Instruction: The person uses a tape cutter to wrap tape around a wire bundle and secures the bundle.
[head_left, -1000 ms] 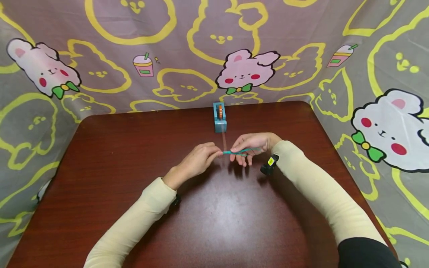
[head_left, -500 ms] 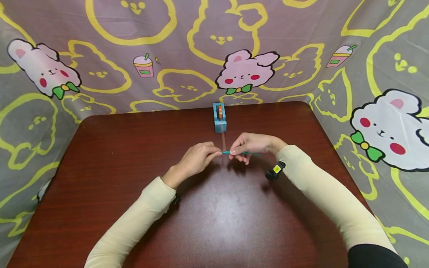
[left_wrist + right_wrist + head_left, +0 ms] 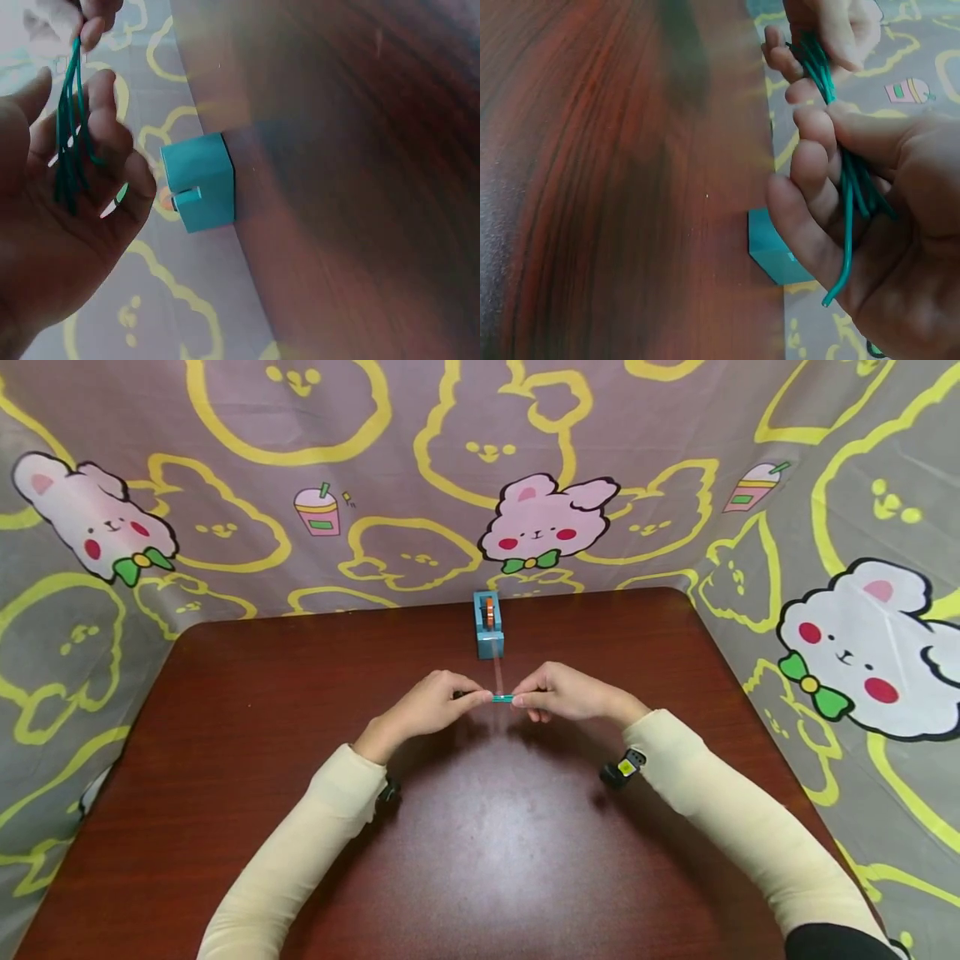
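Observation:
A bundle of several thin green wires (image 3: pixel 502 698) is held level above the table in the head view, one hand at each end. My left hand (image 3: pixel 431 700) grips its left part; loose wire ends lie across the palm in the left wrist view. My right hand (image 3: pixel 566 692) pinches the right part between thumb and fingers, and the wires (image 3: pixel 849 187) fan out over that palm. A strip of clear tape (image 3: pixel 498 677) runs from the blue tape dispenser (image 3: pixel 489 643) to the bundle's middle. Whether the tape sticks to the wires is too small to tell.
The tape dispenser, with an orange-centred roll, stands near the back edge of the dark brown table (image 3: pixel 225 735). A patterned cloth (image 3: pixel 405 485) hangs behind and at both sides. Each wrist carries a black camera, the right one (image 3: pixel 622 768) with a yellow label.
The right hand has turned and closed in on the bundle, hiding the wire ends that showed beyond it. The left hand keeps its hold. The tape still reaches from dispenser to bundle.

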`<state>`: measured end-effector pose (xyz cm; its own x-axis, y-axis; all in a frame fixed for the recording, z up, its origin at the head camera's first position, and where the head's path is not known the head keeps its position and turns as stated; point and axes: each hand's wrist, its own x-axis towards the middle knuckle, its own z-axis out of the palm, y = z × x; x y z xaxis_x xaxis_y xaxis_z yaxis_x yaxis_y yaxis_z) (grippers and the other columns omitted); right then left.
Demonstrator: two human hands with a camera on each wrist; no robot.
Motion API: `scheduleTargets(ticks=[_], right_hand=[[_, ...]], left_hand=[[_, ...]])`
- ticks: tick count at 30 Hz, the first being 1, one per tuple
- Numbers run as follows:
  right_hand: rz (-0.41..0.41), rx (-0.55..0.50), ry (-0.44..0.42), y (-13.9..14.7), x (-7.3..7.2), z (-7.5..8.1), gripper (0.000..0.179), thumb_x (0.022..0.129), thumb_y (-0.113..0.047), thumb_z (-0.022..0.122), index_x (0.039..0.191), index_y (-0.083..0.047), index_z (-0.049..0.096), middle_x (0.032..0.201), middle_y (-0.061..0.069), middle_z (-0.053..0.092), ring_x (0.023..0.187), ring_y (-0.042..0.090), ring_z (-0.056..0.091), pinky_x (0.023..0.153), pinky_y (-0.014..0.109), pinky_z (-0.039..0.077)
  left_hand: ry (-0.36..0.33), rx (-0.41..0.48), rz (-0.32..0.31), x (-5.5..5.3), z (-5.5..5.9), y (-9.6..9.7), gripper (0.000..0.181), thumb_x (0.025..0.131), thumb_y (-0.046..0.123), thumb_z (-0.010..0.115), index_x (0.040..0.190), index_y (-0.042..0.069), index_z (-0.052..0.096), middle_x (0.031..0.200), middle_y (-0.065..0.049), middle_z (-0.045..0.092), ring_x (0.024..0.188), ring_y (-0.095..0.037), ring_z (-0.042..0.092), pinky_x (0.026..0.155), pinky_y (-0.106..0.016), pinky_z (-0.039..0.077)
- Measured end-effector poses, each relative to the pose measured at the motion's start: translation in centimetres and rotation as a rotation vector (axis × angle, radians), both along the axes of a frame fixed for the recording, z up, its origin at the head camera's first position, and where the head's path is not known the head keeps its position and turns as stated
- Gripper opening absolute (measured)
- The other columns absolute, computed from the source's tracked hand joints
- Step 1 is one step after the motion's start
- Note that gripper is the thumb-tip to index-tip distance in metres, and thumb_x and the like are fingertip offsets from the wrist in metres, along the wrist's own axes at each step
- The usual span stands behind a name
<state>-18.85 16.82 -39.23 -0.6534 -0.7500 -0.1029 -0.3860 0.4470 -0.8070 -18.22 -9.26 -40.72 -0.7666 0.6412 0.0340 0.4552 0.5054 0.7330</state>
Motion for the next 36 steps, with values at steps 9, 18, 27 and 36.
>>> scheduleTargets(ticks=[9,18,27,36], right_hand=[[0.002,0.03,0.384,-0.2,1.2,-0.7,0.013,0.1,-0.006,0.063,0.094,-0.011,0.074,0.066,0.006,0.063,0.058,0.007,0.052,0.057,0.028,0.045],[-0.031,0.079,0.595,-0.5,1.9,-1.5,0.01,0.098,-0.008,0.066,0.096,-0.009,0.075,0.077,0.001,0.067,0.065,0.007,0.054,0.062,0.028,0.049],[-0.03,0.113,0.718,-0.3,2.3,-1.6,0.012,0.096,-0.008,0.07,0.105,-0.005,0.077,0.086,0.003,0.072,0.073,0.011,0.064,0.067,0.033,0.055],[-0.002,0.158,0.854,-0.3,2.0,-1.4,0.008,0.094,-0.01,0.073,0.1,-0.006,0.076,0.08,-0.001,0.067,0.069,0.013,0.064,0.063,0.033,0.054]], left_hand=[[-0.518,0.175,0.061,-2.2,-0.4,-0.4,0.062,0.109,0.046,0.036,0.111,-0.003,0.074,0.078,-0.014,0.071,0.055,-0.018,0.056,0.06,-0.041,0.052],[-0.773,0.139,-0.008,-3.2,-1.0,-0.5,0.066,0.109,0.043,0.038,0.11,-0.016,0.068,0.069,-0.007,0.062,0.055,-0.013,0.052,0.056,-0.027,0.048],[-0.805,0.142,-0.052,-3.3,-0.9,-0.5,0.054,0.109,0.031,0.044,0.111,-0.019,0.065,0.06,-0.002,0.05,0.054,-0.012,0.045,0.057,-0.028,0.043],[-0.665,0.114,-0.119,-2.9,-0.5,-0.5,0.038,0.107,0.018,0.052,0.107,-0.017,0.067,0.062,-0.001,0.043,0.056,-0.013,0.043,0.057,-0.029,0.041]])
